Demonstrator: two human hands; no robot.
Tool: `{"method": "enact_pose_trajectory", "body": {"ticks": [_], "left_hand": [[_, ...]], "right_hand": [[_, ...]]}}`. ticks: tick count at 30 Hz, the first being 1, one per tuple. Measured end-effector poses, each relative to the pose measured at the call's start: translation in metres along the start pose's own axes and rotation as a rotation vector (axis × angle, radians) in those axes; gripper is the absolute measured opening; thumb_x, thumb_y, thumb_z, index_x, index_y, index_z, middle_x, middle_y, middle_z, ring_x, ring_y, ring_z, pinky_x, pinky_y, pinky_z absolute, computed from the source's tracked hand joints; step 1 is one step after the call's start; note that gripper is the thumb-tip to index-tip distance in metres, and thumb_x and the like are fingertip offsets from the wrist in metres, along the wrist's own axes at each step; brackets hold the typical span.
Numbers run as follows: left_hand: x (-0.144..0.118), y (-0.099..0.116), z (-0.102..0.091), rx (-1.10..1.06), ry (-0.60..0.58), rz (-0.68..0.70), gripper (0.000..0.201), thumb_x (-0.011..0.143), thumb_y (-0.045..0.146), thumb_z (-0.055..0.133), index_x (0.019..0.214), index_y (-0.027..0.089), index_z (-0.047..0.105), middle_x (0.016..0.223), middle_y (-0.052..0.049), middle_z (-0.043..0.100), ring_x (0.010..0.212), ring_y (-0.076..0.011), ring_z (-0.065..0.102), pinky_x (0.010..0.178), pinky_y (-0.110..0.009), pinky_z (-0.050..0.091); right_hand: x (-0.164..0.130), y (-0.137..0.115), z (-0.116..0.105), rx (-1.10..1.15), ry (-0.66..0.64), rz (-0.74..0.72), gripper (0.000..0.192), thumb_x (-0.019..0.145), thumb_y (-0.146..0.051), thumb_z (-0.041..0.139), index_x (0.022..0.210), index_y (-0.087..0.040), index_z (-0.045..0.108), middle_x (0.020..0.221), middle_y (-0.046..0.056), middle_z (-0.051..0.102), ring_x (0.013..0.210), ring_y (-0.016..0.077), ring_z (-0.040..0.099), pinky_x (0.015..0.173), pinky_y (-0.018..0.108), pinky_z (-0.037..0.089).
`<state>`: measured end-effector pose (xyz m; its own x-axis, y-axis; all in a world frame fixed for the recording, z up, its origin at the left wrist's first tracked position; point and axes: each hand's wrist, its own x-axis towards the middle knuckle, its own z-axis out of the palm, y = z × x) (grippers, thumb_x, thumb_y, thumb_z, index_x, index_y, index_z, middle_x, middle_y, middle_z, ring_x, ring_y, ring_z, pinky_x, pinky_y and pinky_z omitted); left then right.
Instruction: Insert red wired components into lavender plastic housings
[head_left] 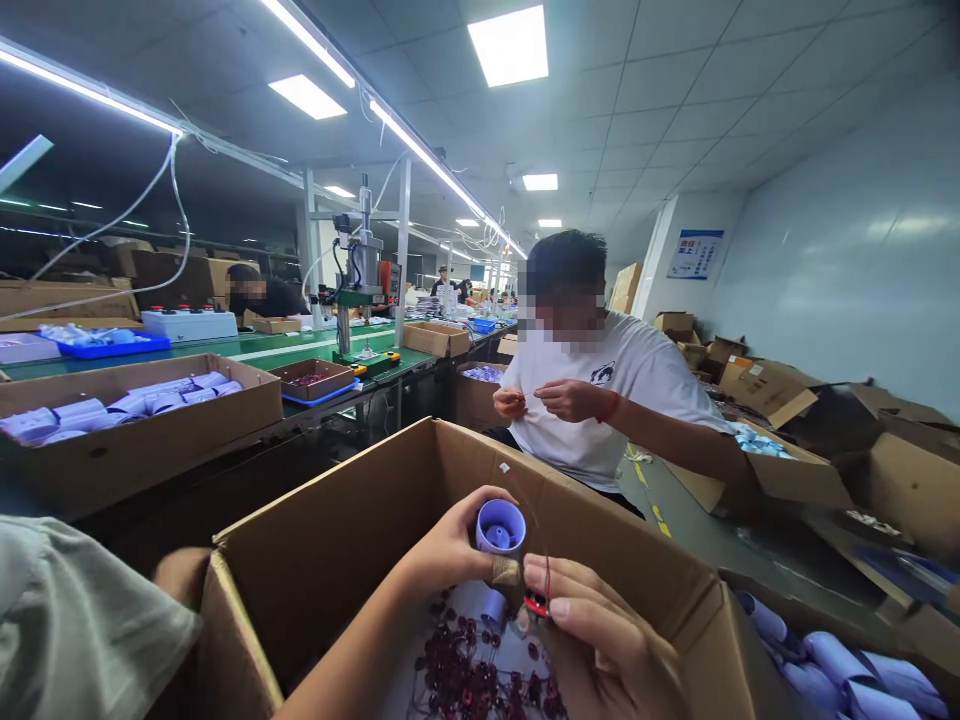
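I noted my left hand gripping a pale blue cup above the cardboard box. At the cup's five o'clock, my right hand pinched a small red part between its fingertips, dark coils lying below.

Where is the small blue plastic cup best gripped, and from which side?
Probably around its round outer wall below the rim, from the left, as the left hand holds the blue cup. Its open mouth faces up and the right hand works beside it.
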<state>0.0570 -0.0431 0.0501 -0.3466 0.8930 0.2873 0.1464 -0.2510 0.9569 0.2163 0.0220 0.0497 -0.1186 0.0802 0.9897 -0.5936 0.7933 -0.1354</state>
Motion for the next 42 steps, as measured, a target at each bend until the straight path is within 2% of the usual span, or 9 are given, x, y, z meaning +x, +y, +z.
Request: {"method": "enact_pose_trajectory", "body": {"ticks": [10,13,16,21,26,31,35,39,42], "left_hand": [[-0.003,0.002,0.003,0.113,0.087,0.158,0.054,0.052,0.018,0.076,0.1,0.019,0.053,0.09,0.0,0.056,0.078,-0.0125,0.051,0.07,-0.023,0.042],[0.0,-0.001,0.002,0.22,0.21,0.262,0.051,0.054,0.017,0.074,0.1,0.021,0.053,0.091,0.001,0.054,0.077,-0.0125,0.051,0.069,-0.023,0.042],[0.004,-0.007,-0.002,0.344,0.328,0.367,0.052,0.053,0.016,0.075,0.101,0.023,0.054,0.099,0.0,0.054,0.084,-0.0149,0.053,0.076,-0.027,0.044],[0.008,-0.013,-0.006,0.438,0.412,0.469,0.05,0.056,0.015,0.075,0.101,0.025,0.055,0.106,-0.002,0.056,0.099,-0.0199,0.055,0.089,-0.035,0.044],[0.005,-0.008,-0.003,0.467,0.467,0.479,0.043,0.059,0.019,0.074,0.094,0.024,0.049,0.108,-0.004,0.062,0.114,-0.0232,0.052,0.094,-0.038,0.043],[0.004,-0.004,0.002,0.412,0.552,0.356,0.048,0.062,0.029,0.073,0.092,0.025,0.036,0.093,0.002,0.06,0.076,-0.0135,0.059,0.07,-0.028,0.048],[0.003,-0.008,0.006,0.367,0.538,0.398,0.05,0.067,0.027,0.068,0.101,0.025,0.031,0.095,0.002,0.053,0.077,-0.0122,0.056,0.072,-0.028,0.047],[0.003,-0.012,0.007,0.456,0.557,0.435,0.05,0.064,0.019,0.065,0.107,0.023,0.041,0.098,-0.002,0.048,0.088,-0.017,0.052,0.082,-0.035,0.045],[0.006,-0.01,0.006,0.484,0.574,0.361,0.033,0.064,0.018,0.064,0.095,0.02,0.054,0.101,-0.005,0.049,0.097,-0.0214,0.05,0.089,-0.04,0.041]], "right_hand": [[-0.011,0.007,0.001,0.152,0.027,0.345,0.024,0.077,-0.007,0.066,0.092,-0.024,0.06,0.096,0.004,0.071,0.086,0.0167,0.069,0.071,0.023,0.058],[-0.01,0.001,0.004,0.246,0.147,0.56,0.013,0.077,-0.023,0.072,0.084,-0.024,0.061,0.09,0.002,0.071,0.079,0.0139,0.069,0.068,0.02,0.057],[-0.006,-0.006,0.007,0.317,0.236,0.82,0.025,0.068,-0.037,0.079,0.077,-0.023,0.06,0.085,0.001,0.071,0.073,0.012,0.067,0.066,0.017,0.055],[0.0,-0.009,0.004,0.429,0.173,1.069,0.035,0.059,-0.041,0.084,0.075,-0.022,0.06,0.078,0.002,0.07,0.069,0.0126,0.064,0.059,0.017,0.05],[-0.001,0.0,0.004,0.488,0.037,1.136,0.037,0.061,-0.042,0.083,0.076,-0.019,0.058,0.065,-0.001,0.062,0.06,0.0092,0.054,0.056,0.017,0.044],[-0.005,0.004,0.007,0.468,0.014,1.089,0.037,0.063,-0.045,0.08,0.077,-0.019,0.058,0.067,0.0,0.061,0.063,0.011,0.055,0.058,0.019,0.045],[-0.007,0.007,0.005,0.448,0.05,1.037,0.034,0.066,-0.043,0.079,0.081,-0.02,0.06,0.077,0.003,0.066,0.064,0.0111,0.056,0.056,0.018,0.046],[-0.008,0.01,0.004,0.419,0.077,1.004,0.032,0.066,-0.042,0.079,0.081,-0.02,0.062,0.08,0.003,0.066,0.066,0.0115,0.058,0.058,0.018,0.046],[-0.009,0.009,0.006,0.413,0.098,0.988,0.031,0.066,-0.042,0.08,0.082,-0.02,0.063,0.081,0.002,0.066,0.069,0.0114,0.059,0.062,0.017,0.047]]}}
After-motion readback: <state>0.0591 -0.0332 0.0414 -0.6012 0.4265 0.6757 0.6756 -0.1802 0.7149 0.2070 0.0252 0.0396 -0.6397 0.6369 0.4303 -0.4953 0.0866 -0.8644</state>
